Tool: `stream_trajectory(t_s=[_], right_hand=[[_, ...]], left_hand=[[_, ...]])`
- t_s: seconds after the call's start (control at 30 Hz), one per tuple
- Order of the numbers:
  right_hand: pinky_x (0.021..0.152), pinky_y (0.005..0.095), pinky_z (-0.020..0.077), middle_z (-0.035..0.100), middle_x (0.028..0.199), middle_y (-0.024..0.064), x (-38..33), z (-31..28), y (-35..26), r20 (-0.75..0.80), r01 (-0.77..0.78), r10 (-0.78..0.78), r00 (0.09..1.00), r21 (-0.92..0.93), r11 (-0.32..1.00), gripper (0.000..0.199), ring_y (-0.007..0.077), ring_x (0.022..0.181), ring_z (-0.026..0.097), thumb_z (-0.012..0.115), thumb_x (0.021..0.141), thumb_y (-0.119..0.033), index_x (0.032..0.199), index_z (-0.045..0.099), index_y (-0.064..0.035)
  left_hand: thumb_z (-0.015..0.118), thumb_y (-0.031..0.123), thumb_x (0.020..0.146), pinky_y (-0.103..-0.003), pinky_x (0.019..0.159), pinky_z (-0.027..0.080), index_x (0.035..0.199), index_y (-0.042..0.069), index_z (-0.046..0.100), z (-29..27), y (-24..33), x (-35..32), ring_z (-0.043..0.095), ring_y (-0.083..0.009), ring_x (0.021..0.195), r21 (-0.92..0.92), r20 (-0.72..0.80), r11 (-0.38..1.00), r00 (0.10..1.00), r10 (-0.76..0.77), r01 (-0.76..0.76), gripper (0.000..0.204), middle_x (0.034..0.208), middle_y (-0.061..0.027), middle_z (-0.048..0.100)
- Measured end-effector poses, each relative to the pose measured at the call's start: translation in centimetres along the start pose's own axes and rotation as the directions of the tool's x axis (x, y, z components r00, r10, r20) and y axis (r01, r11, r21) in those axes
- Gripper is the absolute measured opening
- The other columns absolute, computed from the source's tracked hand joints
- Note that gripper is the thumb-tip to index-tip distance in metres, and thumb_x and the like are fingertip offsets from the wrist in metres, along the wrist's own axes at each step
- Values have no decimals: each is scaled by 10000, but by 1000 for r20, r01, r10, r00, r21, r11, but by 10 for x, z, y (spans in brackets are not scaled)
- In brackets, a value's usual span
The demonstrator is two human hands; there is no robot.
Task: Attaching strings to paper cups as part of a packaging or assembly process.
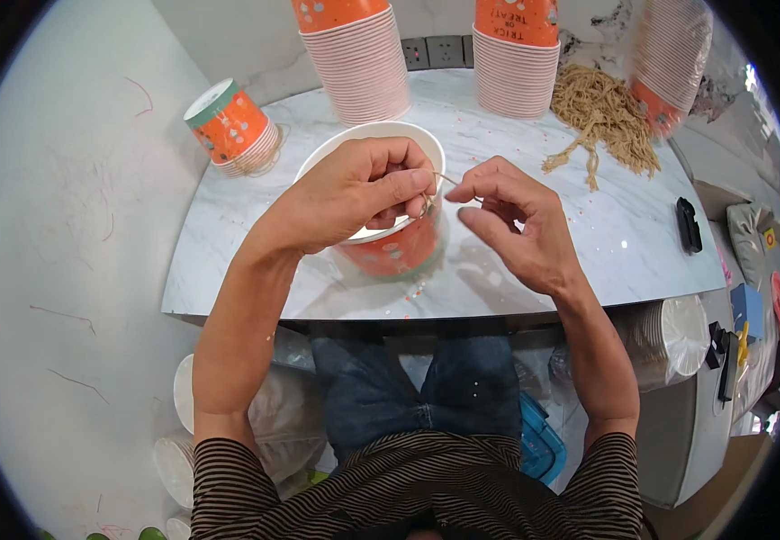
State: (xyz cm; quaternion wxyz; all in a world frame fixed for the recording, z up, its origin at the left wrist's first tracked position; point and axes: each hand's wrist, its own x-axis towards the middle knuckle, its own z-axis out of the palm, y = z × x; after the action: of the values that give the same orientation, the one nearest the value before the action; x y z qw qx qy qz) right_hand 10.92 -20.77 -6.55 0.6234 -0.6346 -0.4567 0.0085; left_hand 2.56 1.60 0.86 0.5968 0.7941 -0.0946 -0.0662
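A large paper bucket (394,250), orange and green with a white rim, stands on the table in front of me. My left hand (367,191) is over its rim, thumb and fingertips pinched on a thin tan twine (445,179). The twine stretches from that pinch to the fingers of my right hand (518,220), just right of the bucket. There the thumb and forefinger are apart, and the twine passes by the forefinger. Its far end is hidden among the fingers. My left hand covers part of the rim and the bucket's inside.
Two tall stacks of paper buckets (354,72) (516,76) stand at the back. A smaller stack of orange cups (235,130) is at the left. Tan twine (597,112) lies heaped at the back right beside a wrapped stack (669,67). A black object (689,225) sits near the right edge.
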Motion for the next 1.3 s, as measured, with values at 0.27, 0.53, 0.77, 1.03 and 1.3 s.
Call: stream_trajectory(t_s=[0.27,0.53,0.77,1.03,1.3], right_hand=[[537,239,355,622,859,-4,1,15,-1,-93,39,-52,994,-133,990,180,51,635,436,845,856,-87,1017,787,-32],[587,229,391,643,869,-5,-3,5,9,-26,-78,79,997,30,996,118,42,675,490,773,936,-84,1025,777,-7],[597,226,386,647,951,6,-3,4,0,5,-35,35,999,15,999,199,45,687,486,767,957,-115,1126,769,-10],[577,226,365,658,870,-9,-2,3,6,-48,-12,11,999,-6,1000,134,36,677,477,807,920,-104,1024,810,-20],[597,214,388,668,879,-11,-4,-3,7,-81,-48,49,996,12,999,93,31,695,505,778,938,-86,970,791,0]], left_hand=[[586,180,1092,-176,560,381,1059,29,633,7,0,4,470,-19,649,0,49,999,998,32,-33,162,837,17,635],[594,147,1083,-192,603,449,1055,21,635,7,-2,4,537,-34,691,59,59,996,996,66,-69,135,861,2,659],[594,148,1082,-199,621,457,1069,17,627,3,-5,3,542,-40,702,-28,80,999,996,31,-29,136,864,-5,656],[584,154,1087,-200,630,458,1069,16,627,8,1,8,542,-43,716,23,91,998,994,59,-61,146,883,-10,658],[601,123,1072,-201,628,478,1103,2,635,10,-3,13,566,-51,712,25,70,999,997,41,-43,129,881,-19,678]])
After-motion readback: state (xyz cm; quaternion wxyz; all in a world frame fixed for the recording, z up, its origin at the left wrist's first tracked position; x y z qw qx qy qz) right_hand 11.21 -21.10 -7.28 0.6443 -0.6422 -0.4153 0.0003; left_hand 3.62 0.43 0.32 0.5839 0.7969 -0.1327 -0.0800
